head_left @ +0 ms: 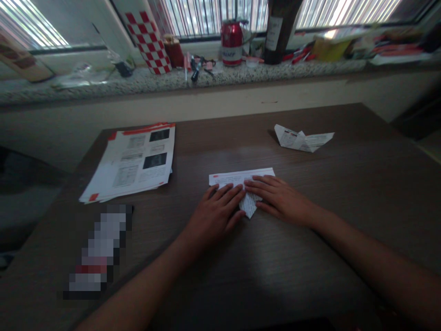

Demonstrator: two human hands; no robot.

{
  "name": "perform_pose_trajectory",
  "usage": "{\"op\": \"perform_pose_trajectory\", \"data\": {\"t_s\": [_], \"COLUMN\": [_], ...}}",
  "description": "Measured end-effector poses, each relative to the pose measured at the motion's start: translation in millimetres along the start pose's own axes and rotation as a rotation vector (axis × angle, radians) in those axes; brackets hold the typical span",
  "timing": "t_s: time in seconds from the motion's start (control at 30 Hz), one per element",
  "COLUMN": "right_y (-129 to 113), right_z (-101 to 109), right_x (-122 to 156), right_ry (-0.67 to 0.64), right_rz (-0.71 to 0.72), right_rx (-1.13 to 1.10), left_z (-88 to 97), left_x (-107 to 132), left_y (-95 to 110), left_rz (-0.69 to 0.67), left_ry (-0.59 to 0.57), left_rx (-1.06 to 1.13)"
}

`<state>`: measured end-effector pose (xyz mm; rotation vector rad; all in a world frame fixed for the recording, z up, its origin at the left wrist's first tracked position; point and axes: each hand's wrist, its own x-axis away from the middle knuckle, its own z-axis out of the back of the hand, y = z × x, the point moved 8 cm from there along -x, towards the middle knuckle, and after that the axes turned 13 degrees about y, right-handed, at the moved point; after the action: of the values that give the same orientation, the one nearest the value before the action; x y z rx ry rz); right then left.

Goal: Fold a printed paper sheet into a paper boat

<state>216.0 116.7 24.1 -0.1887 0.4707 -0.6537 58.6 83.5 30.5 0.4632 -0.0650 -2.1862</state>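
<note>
A folded sheet of printed paper (250,208) lies flat on the dark wooden table in front of me, its point towards me and a straight strip along its far edge. My left hand (220,209) rests palm down on its left part, fingers stretched out. From the other side my right hand (280,197) presses on the right part, also with fingers extended. The fingertips of both hands nearly meet at the middle of the paper and cover much of it. Farther back on the right stands a folded paper boat (299,139).
A stack of printed sheets (129,163) lies at the table's back left, with a pixelated, blurred-out object (98,250) nearer me. Along the granite windowsill (138,85) stand a red can (231,43), a dark bottle (274,34), a checkered red-and-white box (149,43) and small clutter.
</note>
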Motion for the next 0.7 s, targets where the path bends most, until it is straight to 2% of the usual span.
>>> {"op": "perform_pose_trajectory", "data": {"t_s": [0.7], "right_y": [-3.7], "right_z": [4.5], "right_x": [-1.3], "right_ry": [0.008], "right_rz": [0.019], "right_rx": [0.019], "left_z": [-2.7], "left_x": [2.7], "left_y": [-1.2], "left_rz": [-0.021], "left_ry": [-0.004], "left_rx": [-0.005]}}
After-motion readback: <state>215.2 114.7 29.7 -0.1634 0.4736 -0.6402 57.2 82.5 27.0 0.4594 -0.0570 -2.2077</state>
